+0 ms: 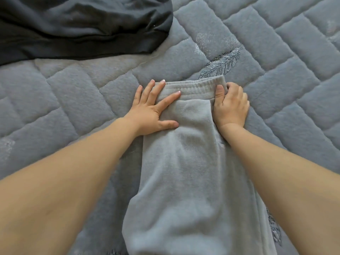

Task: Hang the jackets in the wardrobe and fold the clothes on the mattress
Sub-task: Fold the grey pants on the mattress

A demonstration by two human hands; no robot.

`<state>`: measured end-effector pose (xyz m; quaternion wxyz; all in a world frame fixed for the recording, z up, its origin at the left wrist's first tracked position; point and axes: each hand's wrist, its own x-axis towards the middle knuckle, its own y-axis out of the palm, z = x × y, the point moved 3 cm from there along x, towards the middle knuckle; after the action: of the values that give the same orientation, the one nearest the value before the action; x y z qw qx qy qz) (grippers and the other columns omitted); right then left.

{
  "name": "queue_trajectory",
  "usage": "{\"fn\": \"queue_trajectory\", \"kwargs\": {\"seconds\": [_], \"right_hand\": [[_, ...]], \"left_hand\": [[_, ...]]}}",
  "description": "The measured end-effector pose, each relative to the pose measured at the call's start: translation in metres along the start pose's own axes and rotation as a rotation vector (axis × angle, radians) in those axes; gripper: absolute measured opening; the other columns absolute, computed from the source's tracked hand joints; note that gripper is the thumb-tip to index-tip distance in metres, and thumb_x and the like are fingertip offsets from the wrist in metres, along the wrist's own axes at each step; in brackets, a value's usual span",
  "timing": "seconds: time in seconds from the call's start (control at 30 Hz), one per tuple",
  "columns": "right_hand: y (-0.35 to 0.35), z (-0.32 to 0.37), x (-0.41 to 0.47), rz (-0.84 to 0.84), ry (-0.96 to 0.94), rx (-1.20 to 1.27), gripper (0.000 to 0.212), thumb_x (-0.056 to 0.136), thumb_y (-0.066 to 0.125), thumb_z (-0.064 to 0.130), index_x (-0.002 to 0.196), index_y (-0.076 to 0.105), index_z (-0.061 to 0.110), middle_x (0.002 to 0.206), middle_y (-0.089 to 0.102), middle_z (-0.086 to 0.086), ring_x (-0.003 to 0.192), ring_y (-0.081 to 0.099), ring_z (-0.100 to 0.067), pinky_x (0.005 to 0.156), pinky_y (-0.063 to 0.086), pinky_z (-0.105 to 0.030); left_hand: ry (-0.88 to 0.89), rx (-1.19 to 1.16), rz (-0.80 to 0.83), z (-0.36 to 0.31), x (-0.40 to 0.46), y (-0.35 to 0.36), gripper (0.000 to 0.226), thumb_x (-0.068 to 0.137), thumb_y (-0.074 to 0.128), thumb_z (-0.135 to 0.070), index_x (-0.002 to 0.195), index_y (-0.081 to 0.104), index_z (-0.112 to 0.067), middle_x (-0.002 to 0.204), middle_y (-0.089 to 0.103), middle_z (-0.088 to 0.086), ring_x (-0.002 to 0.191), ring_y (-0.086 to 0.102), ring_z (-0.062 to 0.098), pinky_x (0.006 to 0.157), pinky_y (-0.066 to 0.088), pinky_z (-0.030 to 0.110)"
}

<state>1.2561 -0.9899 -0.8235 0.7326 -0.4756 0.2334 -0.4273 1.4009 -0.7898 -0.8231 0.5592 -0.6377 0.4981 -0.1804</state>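
A pair of light grey fleece trousers (185, 162) lies lengthwise on the quilted grey mattress (77, 92), its elastic waistband at the far end. My left hand (154, 109) lies flat with straight, spread fingers, pressing on the left side of the waistband. At the waistband's right corner my right hand (230, 105) pinches the cloth, thumb on top and fingers curled beneath the edge. The trouser legs run down toward me and out of the bottom of the view.
A dark, crumpled garment (79, 24) lies on the mattress at the far left. Feather patterns are stitched into the mattress cover beyond the waistband and at the lower right.
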Motion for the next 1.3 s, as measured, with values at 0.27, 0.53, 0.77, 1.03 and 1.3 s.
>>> {"fn": "queue_trajectory", "kwargs": {"seconds": [0.27,0.53,0.77,1.03,1.3], "right_hand": [[-0.083,-0.067,-0.166,0.093,0.231,0.342,0.074,0.084,0.058,0.058,0.133,0.044,0.004,0.120,0.048,-0.013,0.115,0.046,-0.030,0.102,0.035,-0.040],[-0.123,-0.108,-0.299,0.519,0.381,0.054,0.045,0.092,0.063,0.037,0.115,0.051,0.001,0.118,0.054,-0.020,0.114,0.050,-0.039,0.092,0.039,-0.043],[-0.159,-0.143,-0.274,0.765,0.692,0.271,0.017,0.096,0.059,0.024,0.103,0.051,0.012,0.105,0.060,-0.013,0.085,0.055,-0.027,0.070,0.045,-0.036],[-0.155,-0.147,-0.302,0.725,0.821,0.410,0.009,0.097,0.056,0.015,0.105,0.058,0.010,0.107,0.058,-0.011,0.088,0.056,-0.026,0.077,0.052,-0.042],[-0.159,-0.158,-0.305,0.470,0.945,0.346,0.025,0.089,0.046,-0.006,0.112,0.056,-0.006,0.106,0.053,-0.020,0.087,0.055,-0.038,0.081,0.056,-0.059]], "left_hand": [[-0.475,-1.228,-0.173,-0.044,-0.138,0.025,0.089,0.072,0.084,-0.034,0.147,0.038,-0.029,0.144,0.050,-0.003,0.128,0.053,0.015,0.102,0.048,0.038],[-0.968,-1.213,0.205,-0.064,-0.280,0.077,0.029,0.084,0.076,-0.028,0.108,0.066,-0.014,0.093,0.075,0.005,0.076,0.071,0.019,0.067,0.057,0.034],[-1.108,-0.887,-0.305,-0.094,-0.320,0.079,0.022,0.089,0.060,-0.023,0.098,0.042,-0.014,0.088,0.058,0.007,0.076,0.059,0.028,0.066,0.047,0.041],[-1.124,-1.399,-0.347,-0.139,-0.306,0.091,0.006,0.087,0.058,-0.015,0.087,0.053,-0.011,0.093,0.059,0.009,0.081,0.052,0.022,0.070,0.041,0.035],[-1.099,-0.962,0.010,-0.115,-0.352,0.120,0.033,0.089,0.069,-0.033,0.087,0.047,-0.009,0.087,0.056,0.013,0.066,0.049,0.024,0.059,0.039,0.032]]}}
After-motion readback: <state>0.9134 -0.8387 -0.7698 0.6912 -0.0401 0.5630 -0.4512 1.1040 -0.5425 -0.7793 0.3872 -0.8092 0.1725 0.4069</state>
